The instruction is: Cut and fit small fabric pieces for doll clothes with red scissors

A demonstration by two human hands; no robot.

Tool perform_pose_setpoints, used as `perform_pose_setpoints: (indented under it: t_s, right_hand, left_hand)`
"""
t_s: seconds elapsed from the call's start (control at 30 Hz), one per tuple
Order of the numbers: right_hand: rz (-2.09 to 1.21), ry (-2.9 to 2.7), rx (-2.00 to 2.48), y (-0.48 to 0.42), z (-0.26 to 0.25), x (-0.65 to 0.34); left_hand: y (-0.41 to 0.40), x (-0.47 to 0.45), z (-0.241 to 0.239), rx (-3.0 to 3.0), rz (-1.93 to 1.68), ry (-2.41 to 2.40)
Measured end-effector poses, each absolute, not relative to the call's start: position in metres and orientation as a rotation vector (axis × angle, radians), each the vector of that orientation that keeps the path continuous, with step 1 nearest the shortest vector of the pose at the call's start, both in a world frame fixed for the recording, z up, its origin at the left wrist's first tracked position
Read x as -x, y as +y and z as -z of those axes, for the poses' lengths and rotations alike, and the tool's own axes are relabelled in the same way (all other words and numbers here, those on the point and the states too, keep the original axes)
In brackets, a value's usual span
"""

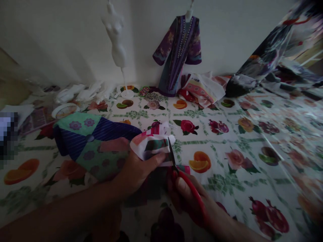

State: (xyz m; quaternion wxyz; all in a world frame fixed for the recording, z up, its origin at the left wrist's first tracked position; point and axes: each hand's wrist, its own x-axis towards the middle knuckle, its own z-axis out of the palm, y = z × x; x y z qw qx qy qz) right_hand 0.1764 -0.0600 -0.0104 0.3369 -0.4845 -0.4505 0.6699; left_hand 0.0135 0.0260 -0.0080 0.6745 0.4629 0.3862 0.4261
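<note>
A piece of white fabric (141,144) with pink and dark green patches is pinched in my left hand (141,168), thumb on top. My right hand (189,191) grips red-handled scissors (195,198). Their dark blades (172,153) point away from me, at the right edge of the fabric; whether they are cutting into it I cannot tell. Just left of the fabric lies a patchwork piece (88,158) of green flowered and blue striped cloth with a round button-like centre. Dark fabric hangs in shadow below my hands.
A bare white mannequin (117,43) stands at the back, left of one wearing a purple robe (176,53). Near the robe is a crumpled printed bag (202,89). Clear plastic with dark fabric (264,53) fills the right. White packets (85,92) lie back left on the fruit-patterned tablecloth (234,141).
</note>
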Motion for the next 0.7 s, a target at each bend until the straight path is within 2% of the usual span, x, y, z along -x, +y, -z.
perform_pose_setpoints:
  t_s: [0.7]
  right_hand:
    - [-1.756, -1.043, 1.178, -0.064, 0.008, -0.173]
  left_hand:
    - [0.020, -0.013, 0.016, -0.907, -0.951, 0.892]
